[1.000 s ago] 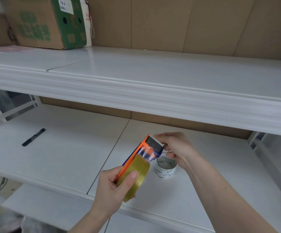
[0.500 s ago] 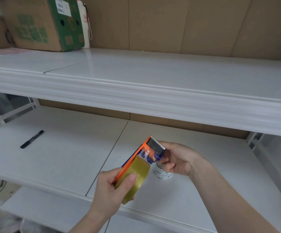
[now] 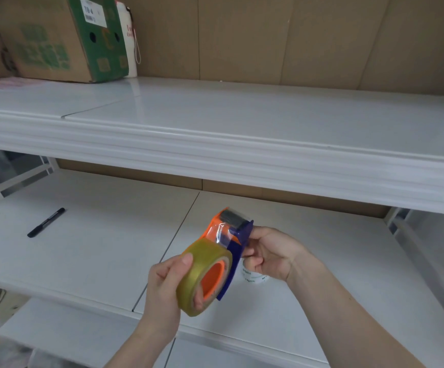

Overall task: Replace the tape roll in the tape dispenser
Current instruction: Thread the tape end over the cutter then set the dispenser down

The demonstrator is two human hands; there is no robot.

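An orange and blue tape dispenser (image 3: 238,236) is held above the lower shelf, with a yellowish tape roll (image 3: 198,272) seated on its orange hub. My left hand (image 3: 166,285) grips the roll and the dispenser from the left, thumb on the roll's rim. A clear strip of tape runs from the roll up to the black roller at the dispenser's top. My right hand (image 3: 271,252) pinches the blue side plate from the right. An empty white tape core (image 3: 252,277) stands on the shelf, mostly hidden behind my right hand.
A black pen (image 3: 46,222) lies on the lower white shelf (image 3: 104,240) at the left. The upper shelf (image 3: 242,123) overhangs above, carrying a green and brown cardboard box (image 3: 56,38) at its far left. Brown board backs both shelves.
The dispenser has turned so the roll's open side and orange hub face me. My right hand slid from the dispenser's top down to its blue side plate, covering the empty core.
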